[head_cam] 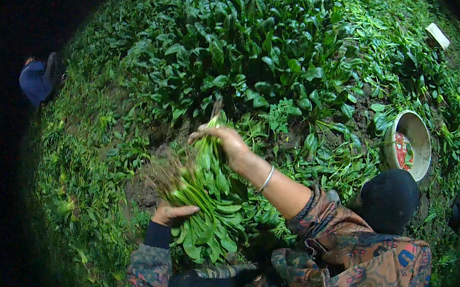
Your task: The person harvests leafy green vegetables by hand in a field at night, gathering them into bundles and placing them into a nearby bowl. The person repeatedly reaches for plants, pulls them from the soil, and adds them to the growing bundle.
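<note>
My left hand (174, 213) is closed around a thick bunch of spinach-like greens (204, 216), its thumb across the stems. The roots of the bunch point up and left, and the leaves hang down to the right. Above it, my right hand (226, 139), with a bangle on the wrist, grips a smaller bundle of the same greens (210, 159). Roots from this bundle stick up past the fingers, and its leaves hang against the larger bunch. The right hand is slightly blurred.
Standing leafy plants (250, 32) fill the ground ahead. Pulled greens (374, 46) lie to the right. A pale bucket (421, 144) lies tilted near my knee (390, 201). A white object (438, 36) rests farther right. Another person (36, 82) bends low at the far left.
</note>
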A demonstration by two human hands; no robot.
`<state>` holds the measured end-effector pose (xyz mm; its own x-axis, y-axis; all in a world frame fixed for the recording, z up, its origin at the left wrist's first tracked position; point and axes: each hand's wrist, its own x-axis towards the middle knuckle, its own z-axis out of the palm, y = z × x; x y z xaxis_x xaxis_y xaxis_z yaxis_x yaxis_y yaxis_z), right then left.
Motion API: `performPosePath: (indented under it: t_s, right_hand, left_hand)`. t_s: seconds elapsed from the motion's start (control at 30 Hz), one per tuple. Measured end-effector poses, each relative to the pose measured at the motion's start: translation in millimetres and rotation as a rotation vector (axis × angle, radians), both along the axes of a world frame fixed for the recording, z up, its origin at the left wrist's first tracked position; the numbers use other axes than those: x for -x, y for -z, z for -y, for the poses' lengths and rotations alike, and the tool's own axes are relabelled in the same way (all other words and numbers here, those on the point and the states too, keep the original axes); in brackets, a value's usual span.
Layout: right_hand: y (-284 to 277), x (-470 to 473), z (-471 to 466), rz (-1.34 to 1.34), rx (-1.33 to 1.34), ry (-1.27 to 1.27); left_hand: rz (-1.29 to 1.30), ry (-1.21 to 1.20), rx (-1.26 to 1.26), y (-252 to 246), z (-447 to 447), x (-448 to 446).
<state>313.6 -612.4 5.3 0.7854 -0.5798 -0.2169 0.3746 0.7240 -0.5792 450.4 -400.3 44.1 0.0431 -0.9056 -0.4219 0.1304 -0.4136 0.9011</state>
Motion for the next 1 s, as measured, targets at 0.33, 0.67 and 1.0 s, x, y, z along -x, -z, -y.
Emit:
performPosePath:
  t_s: [0.33, 0.67, 1.0]
  right_hand:
    - [-24, 89, 42, -0.193, 0.550, -0.187]
    - [-45, 56, -20, -0.254, 1.199, -0.368]
    - [-49, 74, -12, 0.182, 0.111, -0.452]
  left_hand:
    - [-0.342, -0.250, 0.438, -27, -1, -37]
    - [-0.322, -0.190, 0.389, -30, 4, -29]
    - [0.080, -0.122, -0.141, -7, -24, -28]
